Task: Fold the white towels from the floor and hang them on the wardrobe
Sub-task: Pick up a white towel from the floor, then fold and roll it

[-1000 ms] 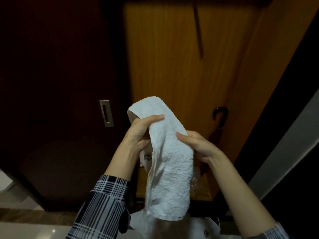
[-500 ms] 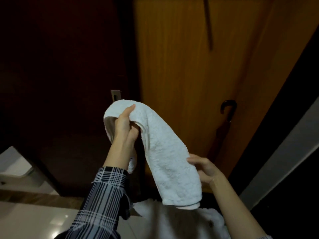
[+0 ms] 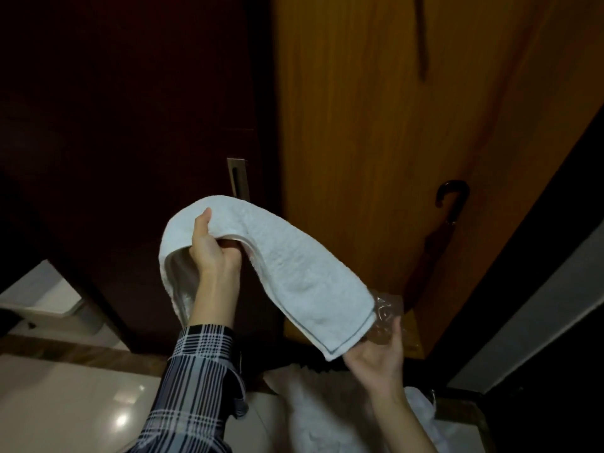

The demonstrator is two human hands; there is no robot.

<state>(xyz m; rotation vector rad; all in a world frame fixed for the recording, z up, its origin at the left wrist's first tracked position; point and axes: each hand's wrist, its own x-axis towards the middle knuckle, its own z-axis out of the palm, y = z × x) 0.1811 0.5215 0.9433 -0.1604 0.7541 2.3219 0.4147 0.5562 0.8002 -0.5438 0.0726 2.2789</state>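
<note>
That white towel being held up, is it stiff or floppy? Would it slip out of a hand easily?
Probably floppy: the towel bends over the left hand and droops on both sides. Likely light, since one hand carries it. Its nubbly pile suggests it would not slip easily.

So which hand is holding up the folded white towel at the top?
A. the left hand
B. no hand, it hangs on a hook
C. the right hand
A. The left hand grips the white towel at its bend, thumb on top, while the right hand is open under the towel's hanging end.
</note>
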